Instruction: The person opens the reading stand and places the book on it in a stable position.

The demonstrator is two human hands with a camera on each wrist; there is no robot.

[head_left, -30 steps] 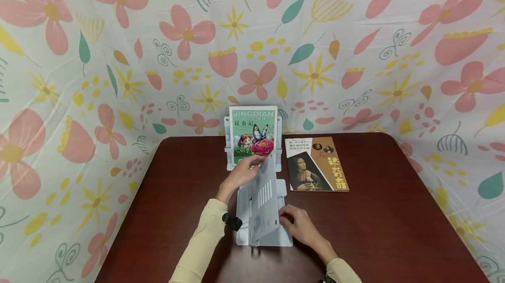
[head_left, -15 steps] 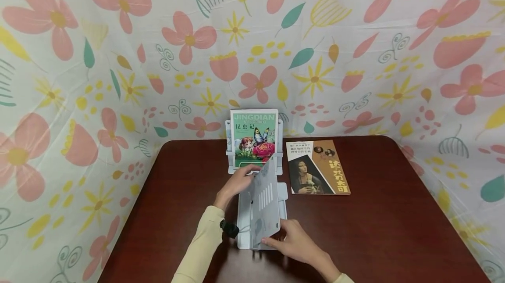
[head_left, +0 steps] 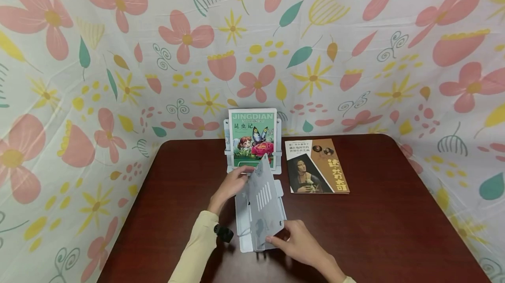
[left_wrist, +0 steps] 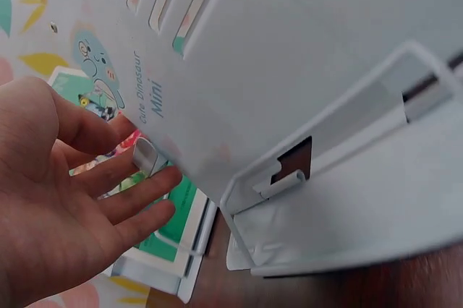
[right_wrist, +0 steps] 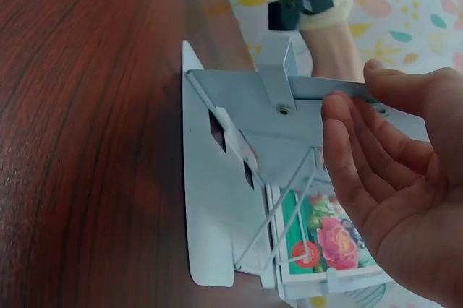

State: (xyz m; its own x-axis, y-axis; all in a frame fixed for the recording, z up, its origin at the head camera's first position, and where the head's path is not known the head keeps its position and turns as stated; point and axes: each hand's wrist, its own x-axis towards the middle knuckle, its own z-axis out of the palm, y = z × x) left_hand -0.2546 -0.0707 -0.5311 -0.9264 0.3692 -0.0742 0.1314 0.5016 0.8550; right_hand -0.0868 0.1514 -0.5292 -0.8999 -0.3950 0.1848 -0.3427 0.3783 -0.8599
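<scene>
In the head view, a light grey metal book stand (head_left: pixel 262 213) stands on the table with its printed panel raised at a slant above its base. My right hand (head_left: pixel 300 241) pinches the panel's near edge, thumb on one face and fingers on the other, as the right wrist view shows at the panel edge (right_wrist: pixel 311 90). At the far end is my left hand (head_left: pixel 229 184). Its fingers (left_wrist: pixel 137 196) spread loosely beside the panel (left_wrist: pixel 239 69) near a small clip (left_wrist: pixel 147 156); whether they touch it is unclear. Wire supports (right_wrist: pixel 271 217) show beneath the panel.
Behind, a second grey stand (head_left: pixel 278 160) holds up a green-covered book (head_left: pixel 241 136) with a butterfly and flower. To the right lies a brown and white book (head_left: pixel 335 160) with a portrait. A flower-patterned cloth (head_left: pixel 315 33) hangs behind the dark wooden table (head_left: pixel 355 230).
My right hand has gone from the panel's right side to a pinch on its near edge. My left hand has drawn back from the panel's top edge, and the stand has turned slightly.
</scene>
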